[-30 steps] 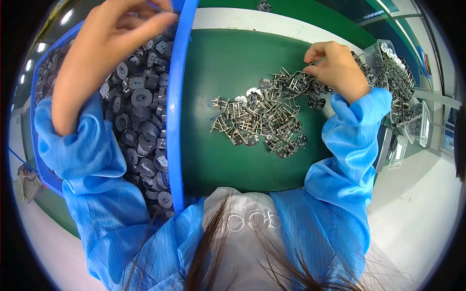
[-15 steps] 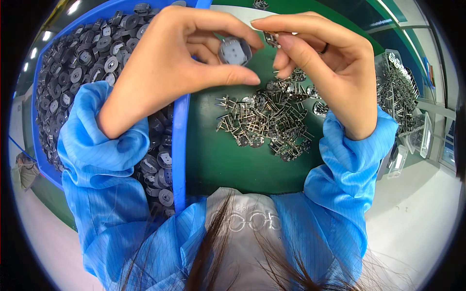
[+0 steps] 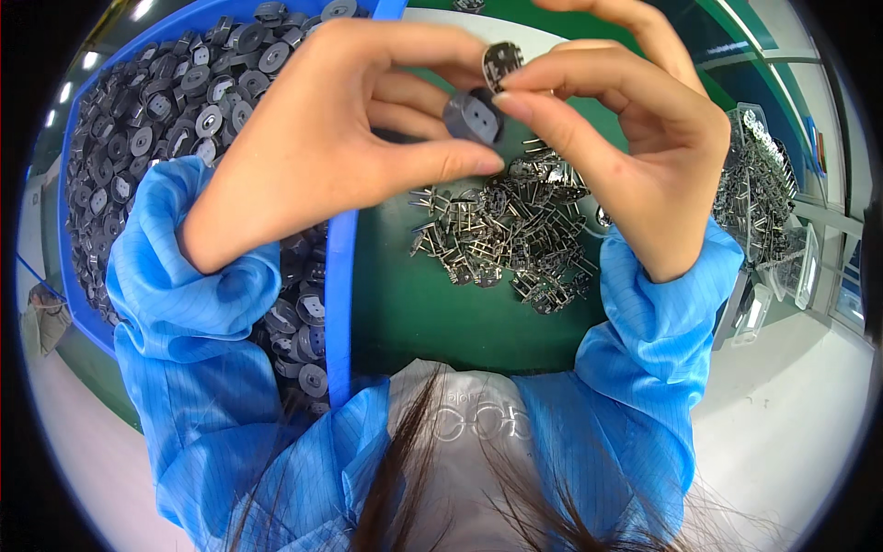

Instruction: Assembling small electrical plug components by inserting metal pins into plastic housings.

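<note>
blue bin (image 3: 341,285) leftmost | my left hand (image 3: 336,129) holds grey housing (image 3: 474,117), finger contact partly hidden | round dark board (image 3: 502,64) just beside it, pinched by my right hand (image 3: 658,156) | step: likely fitting board to housing | next: align, seat it

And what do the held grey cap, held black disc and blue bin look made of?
Grey cap: probably plastic, matte, evenly coloured. Black disc: perhaps circuit board, given its silvery, metal-like marks; finish unclear. Blue bin: likely smooth plastic, its thick rim one solid colour.
</note>
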The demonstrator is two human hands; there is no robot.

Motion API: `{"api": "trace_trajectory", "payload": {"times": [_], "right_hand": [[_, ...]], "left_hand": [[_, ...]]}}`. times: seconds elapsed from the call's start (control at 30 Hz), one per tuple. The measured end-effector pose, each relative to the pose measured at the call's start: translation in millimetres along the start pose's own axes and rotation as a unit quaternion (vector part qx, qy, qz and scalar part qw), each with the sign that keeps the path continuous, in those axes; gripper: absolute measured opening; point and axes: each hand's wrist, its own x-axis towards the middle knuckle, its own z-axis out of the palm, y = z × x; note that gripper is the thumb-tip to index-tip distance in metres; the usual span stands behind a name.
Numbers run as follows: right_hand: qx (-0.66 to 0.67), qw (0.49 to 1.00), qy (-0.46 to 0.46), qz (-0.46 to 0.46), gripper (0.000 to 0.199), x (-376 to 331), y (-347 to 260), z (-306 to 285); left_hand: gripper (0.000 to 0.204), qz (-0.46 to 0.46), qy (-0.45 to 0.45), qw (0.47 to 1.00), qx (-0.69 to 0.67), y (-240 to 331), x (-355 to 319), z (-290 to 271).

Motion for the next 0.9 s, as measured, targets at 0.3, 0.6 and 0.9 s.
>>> {"api": "trace_trajectory", "payload": {"times": [0.3,0.6,0.9], "right_hand": [[0.048,0.994,-0.05,0.08,0.018,-4.1,-2.2,-0.6],[0.086,0.994,0.04,0.055,0.023,-8.4,-2.4,5.6],[-0.016,0.995,0.038,-0.096,0.024,-7.0,0.0,9.8]], "left_hand": [[0.047,0.059,0.077,0.99,0.101,1.3,4.4,0.7],[0.039,-0.016,0.078,0.997,0.021,1.1,1.0,-0.7],[0.034,-0.023,0.028,0.999,0.015,2.1,-0.1,2.1]]}}
